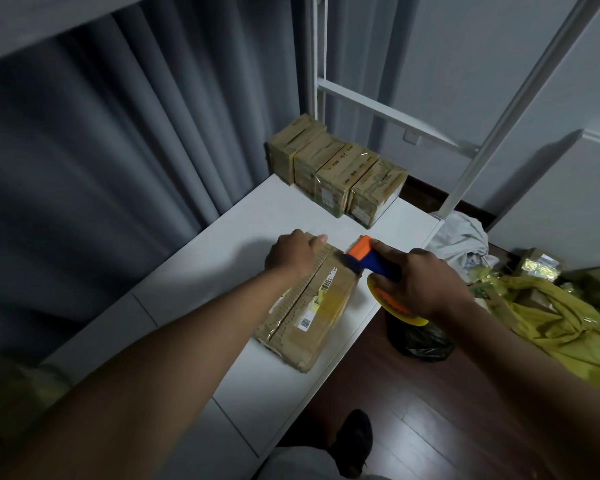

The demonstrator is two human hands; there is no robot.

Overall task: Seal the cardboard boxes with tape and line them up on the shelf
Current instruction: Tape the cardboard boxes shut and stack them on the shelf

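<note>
A flat cardboard box [312,310] with labels and a tape strip lies on the white shelf board [201,271]. My left hand [293,252] rests on its far end, fingers curled over the edge. My right hand [420,280] grips a tape dispenser [371,263] with a blue body, an orange head and a yellow roll guard. The dispenser's head touches the far right corner of the box. Several taped boxes [336,168] stand in a row at the back of the shelf board.
Grey curtains [118,150] hang left of the shelf, whose white frame posts [499,123] rise behind and to the right. On the wooden floor to the right lie a black bag [420,341], crumpled cloth [461,237], yellow-green bags [551,323] and more boxes.
</note>
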